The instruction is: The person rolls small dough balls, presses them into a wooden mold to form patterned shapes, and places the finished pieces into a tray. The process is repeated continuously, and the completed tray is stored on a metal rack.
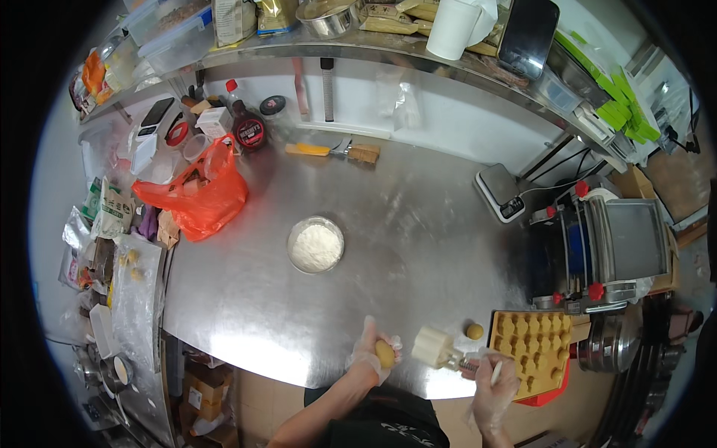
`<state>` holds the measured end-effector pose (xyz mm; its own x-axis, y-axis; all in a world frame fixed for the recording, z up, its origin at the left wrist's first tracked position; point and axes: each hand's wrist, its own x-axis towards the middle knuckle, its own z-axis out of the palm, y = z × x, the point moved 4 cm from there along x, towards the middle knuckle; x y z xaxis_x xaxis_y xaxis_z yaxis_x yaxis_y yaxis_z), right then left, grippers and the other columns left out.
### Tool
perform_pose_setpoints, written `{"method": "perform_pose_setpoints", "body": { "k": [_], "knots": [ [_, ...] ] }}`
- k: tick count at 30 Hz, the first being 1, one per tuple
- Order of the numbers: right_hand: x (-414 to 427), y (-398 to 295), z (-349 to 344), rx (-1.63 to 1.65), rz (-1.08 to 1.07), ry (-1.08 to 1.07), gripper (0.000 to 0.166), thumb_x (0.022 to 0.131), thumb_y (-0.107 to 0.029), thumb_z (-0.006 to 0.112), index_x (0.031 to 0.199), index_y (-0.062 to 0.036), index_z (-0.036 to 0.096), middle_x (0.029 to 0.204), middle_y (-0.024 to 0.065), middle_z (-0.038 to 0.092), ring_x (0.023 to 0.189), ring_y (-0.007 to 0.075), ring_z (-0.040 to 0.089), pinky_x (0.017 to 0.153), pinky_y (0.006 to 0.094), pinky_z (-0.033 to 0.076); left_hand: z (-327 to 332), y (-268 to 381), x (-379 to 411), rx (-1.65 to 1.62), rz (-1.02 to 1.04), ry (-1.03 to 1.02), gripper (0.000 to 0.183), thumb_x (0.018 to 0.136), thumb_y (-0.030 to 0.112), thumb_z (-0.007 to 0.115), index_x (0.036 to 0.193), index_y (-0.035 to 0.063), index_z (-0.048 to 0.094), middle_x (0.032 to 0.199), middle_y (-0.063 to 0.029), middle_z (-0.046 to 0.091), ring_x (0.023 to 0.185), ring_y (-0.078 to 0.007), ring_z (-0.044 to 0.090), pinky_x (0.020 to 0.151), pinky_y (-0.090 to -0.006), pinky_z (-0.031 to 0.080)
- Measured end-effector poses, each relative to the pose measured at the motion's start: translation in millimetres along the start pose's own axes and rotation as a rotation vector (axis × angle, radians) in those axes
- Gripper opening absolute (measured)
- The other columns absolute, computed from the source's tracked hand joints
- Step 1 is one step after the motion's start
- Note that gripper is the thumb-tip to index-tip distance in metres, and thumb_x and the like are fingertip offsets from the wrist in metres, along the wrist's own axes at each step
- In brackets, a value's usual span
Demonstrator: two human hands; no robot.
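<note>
My left hand (372,355), in a clear plastic glove, holds a tan dough ball (385,354) near the front edge of the steel table (252,302). My right hand (494,376), gloved too, grips the handle of a white plunger mould (434,347) with a metal spring, which points left toward the left hand. A second dough ball (474,331) lies on the table just beyond the mould. To the right is a yellow tray (532,353) with rows of shaped dough pieces. A round metal bowl of white flour (316,245) stands mid-table.
A red plastic bag (207,196) and a syrup bottle (249,131) stand at the left back. Brushes (336,150) lie along the back. A digital scale (500,192) and a machine with red knobs (610,241) stand at the right. A loaded steel shelf (386,50) crosses above.
</note>
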<state>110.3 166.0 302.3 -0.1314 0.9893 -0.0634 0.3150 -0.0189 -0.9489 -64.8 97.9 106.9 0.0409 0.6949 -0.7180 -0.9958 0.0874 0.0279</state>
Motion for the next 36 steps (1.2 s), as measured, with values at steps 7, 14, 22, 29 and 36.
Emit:
{"method": "perform_pose_setpoints", "body": {
  "k": [7, 14, 22, 29, 36],
  "knots": [
    [-25, -16, 15, -0.072, 0.048, -0.041, 0.009, 0.093, 0.001, 0.054, 0.099, 0.0068, 0.052, 0.093, 0.0165, 0.064, 0.08, 0.0211, 0.068, 0.067, 0.0341, 0.062, 16, -5, -6, 0.061, 0.035, 0.054, 0.072, 0.089, 0.068, 0.045, 0.081, -0.0011, 0.063, 0.089, -0.016, 0.063, 0.084, -0.0292, 0.062, 0.082, -0.042, 0.052],
    [-31, -12, 27, -0.002, 0.084, -0.043, 0.011, 0.092, 0.004, 0.055, 0.101, 0.0061, 0.052, 0.098, 0.0175, 0.062, 0.082, 0.0213, 0.068, 0.069, 0.0345, 0.062, 19, -11, -10, 0.3, 0.158, -0.106, 0.073, 0.092, 0.064, 0.041, 0.098, -0.0052, 0.062, 0.11, -0.023, 0.063, 0.102, -0.0351, 0.063, 0.094, -0.0486, 0.05],
    [-30, -1, 34, -0.03, 0.021, -0.069, 0.012, 0.09, 0.005, 0.057, 0.101, 0.0072, 0.053, 0.104, 0.0186, 0.06, 0.082, 0.0222, 0.068, 0.069, 0.0347, 0.062, 38, -7, -25, 0.342, 0.169, -0.182, 0.081, 0.093, 0.065, 0.033, 0.113, -0.0088, 0.058, 0.12, -0.0241, 0.06, 0.114, -0.0352, 0.059, 0.1, -0.0474, 0.047],
    [-25, 4, 49, -0.402, -0.087, -0.163, 0.013, 0.087, -0.001, 0.066, 0.098, 0.0022, 0.061, 0.095, 0.0159, 0.066, 0.082, 0.0186, 0.068, 0.067, 0.0288, 0.056, 26, -15, -17, 0.307, 0.136, -0.213, 0.076, 0.095, 0.062, 0.034, 0.126, -0.0051, 0.052, 0.125, -0.0184, 0.06, 0.117, -0.0285, 0.057, 0.1, -0.041, 0.047],
    [-36, 65, 65, -0.523, -0.309, -0.255, 0.025, 0.087, -0.006, 0.064, 0.11, -0.0037, 0.055, 0.095, 0.0192, 0.065, 0.079, 0.0363, 0.067, 0.067, 0.0385, 0.056, -102, -44, 38, 1.195, 0.46, -0.182, 0.041, 0.097, 0.032, 0.054, 0.126, 0.0029, 0.056, 0.105, -0.0053, 0.063, 0.091, -0.0147, 0.06, 0.081, -0.0279, 0.049]
  ]
}}
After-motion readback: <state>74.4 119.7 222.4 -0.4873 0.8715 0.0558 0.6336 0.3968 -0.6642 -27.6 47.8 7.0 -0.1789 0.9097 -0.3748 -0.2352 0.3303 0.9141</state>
